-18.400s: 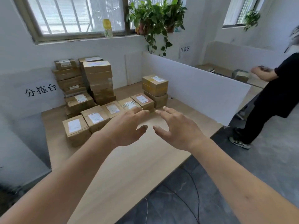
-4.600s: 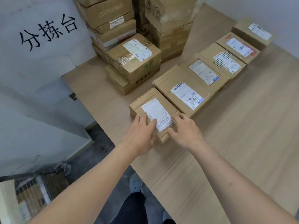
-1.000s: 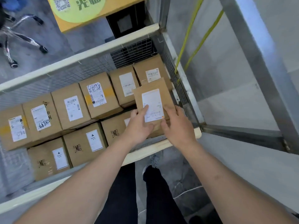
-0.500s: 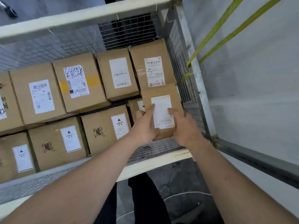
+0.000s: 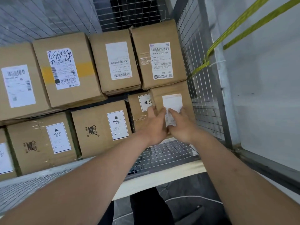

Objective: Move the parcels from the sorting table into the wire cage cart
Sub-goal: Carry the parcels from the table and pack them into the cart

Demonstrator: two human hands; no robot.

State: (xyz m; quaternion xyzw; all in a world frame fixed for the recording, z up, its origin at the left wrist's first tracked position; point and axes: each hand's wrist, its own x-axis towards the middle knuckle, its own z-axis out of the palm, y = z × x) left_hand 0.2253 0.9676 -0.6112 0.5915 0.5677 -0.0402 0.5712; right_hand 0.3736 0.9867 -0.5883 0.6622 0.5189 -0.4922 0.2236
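Observation:
A small brown parcel [image 5: 171,92] with a white label sits low in the near right corner of the wire cage cart [image 5: 204,98], partly over a box marked HEAVY [image 5: 141,104]. My left hand [image 5: 153,127] holds the parcel's left near edge. My right hand [image 5: 180,125] holds the near edge with its fingers across the label. Both thumbs are hidden under the hands. Several other labelled cardboard parcels [image 5: 68,69] fill the cage in two rows to the left and behind.
The cage's pale near rim [image 5: 162,177] crosses below my forearms, with mesh walls at the right and back. Two yellow-green straps [image 5: 235,25] run from the right mesh up along a grey wall [image 5: 263,95]. Dark floor and my legs show beneath the rim.
Over the last second both hands have carried the parcel down and forward into the cage's right corner. It now lies level with the packed boxes.

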